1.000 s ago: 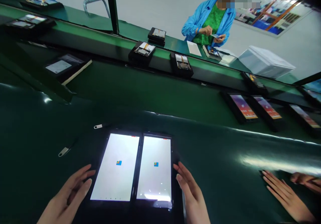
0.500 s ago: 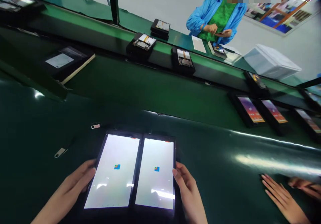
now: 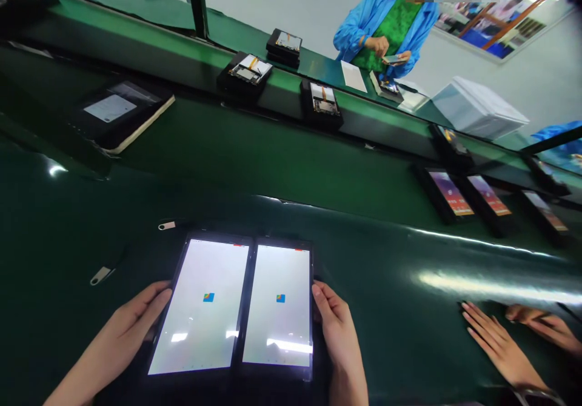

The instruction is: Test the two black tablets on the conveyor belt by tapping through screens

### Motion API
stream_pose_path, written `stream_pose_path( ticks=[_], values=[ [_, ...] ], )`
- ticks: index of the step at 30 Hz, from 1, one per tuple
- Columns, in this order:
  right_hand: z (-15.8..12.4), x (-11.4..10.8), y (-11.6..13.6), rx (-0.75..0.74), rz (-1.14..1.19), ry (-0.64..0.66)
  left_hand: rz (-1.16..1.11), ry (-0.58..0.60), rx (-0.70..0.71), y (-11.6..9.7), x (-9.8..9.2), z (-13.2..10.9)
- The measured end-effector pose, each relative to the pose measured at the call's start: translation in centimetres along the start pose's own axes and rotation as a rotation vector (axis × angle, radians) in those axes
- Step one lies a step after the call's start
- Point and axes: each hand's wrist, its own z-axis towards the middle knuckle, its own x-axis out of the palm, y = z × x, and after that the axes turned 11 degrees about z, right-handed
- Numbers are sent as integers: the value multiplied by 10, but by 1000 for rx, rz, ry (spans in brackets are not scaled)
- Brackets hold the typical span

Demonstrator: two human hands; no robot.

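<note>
Side by side in front of me are two lit tablets, a left tablet (image 3: 195, 327) and a right tablet (image 3: 277, 327), each showing a white screen with a small coloured icon. My left hand (image 3: 122, 330) grips the outer edge of the left one between thumb and fingers. On the far side, my right hand (image 3: 336, 327) holds the outer edge of the right one the same way. A narrow dark gap separates the screens. Above and left of my left hand lie a small metal USB stick (image 3: 167, 226) and another USB stick (image 3: 100, 275).
A co-worker's hands (image 3: 500, 348) rest on the green table (image 3: 391, 327) at right. Lit devices (image 3: 450, 193) stand on the conveyor, and opened devices (image 3: 324, 100) on the ledge. A dark box (image 3: 118, 112) lies left. Another person (image 3: 386, 30) works opposite, beside a white bin (image 3: 482, 106).
The whole view has shifted slightly. My hands keep the same hold on both tablets, whose screens look unchanged. The person opposite has tilted the device in hand.
</note>
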Motion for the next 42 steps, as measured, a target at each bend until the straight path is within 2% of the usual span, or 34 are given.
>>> stream_pose_path(
  ticks=[3, 8, 10, 12, 14, 16, 17, 19, 22, 26, 28, 32, 34, 37, 39, 42],
  values=[
    [2, -1, 1, -16, -9, -9, -7, 78, -40, 3, 1, 1],
    [1, -14, -1, -69, -51, -36, 87, 101, -64, 1, -3, 2],
    [-1, -22, -4, -120, -73, -93, 62, 97, -67, 2, -5, 2],
    [-2, -28, -8, -207, -82, -199, -40, 18, -45, 5, -5, 2],
    [-2, -29, -12, -354, -112, -281, -58, -172, 40, 7, -3, 3],
    [-1, -25, -16, -496, -180, -259, 13, -354, 185, 7, 2, 6],
    [0, -22, -18, -537, -219, -211, 44, -389, 258, 6, 5, 8],
    [0, -17, -22, -528, -283, -82, 2, -347, 354, 3, 13, 12],
    [-9, -14, -26, -412, -364, 54, -100, -240, 372, 1, 23, 16],
    [-30, -18, -26, -300, -476, 152, -133, -249, 386, 1, 27, 17],
    [-38, -18, -25, -261, -531, 163, -80, -231, 385, 0, 26, 15],
    [-47, -13, -25, -241, -605, 151, 59, -114, 348, -6, 24, 1],
    [-48, -11, -27, -243, -598, 144, 45, -77, 313, -14, 24, -8],
    [-47, -11, -30, -235, -579, 136, 0, -90, 286, -23, 24, -17],
    [-47, -12, -31, -230, -578, 135, 15, -101, 305, -23, 24, -18],
    [-47, -11, -30, -233, -584, 136, 89, -52, 341, -9, 24, -14]
  ],
)
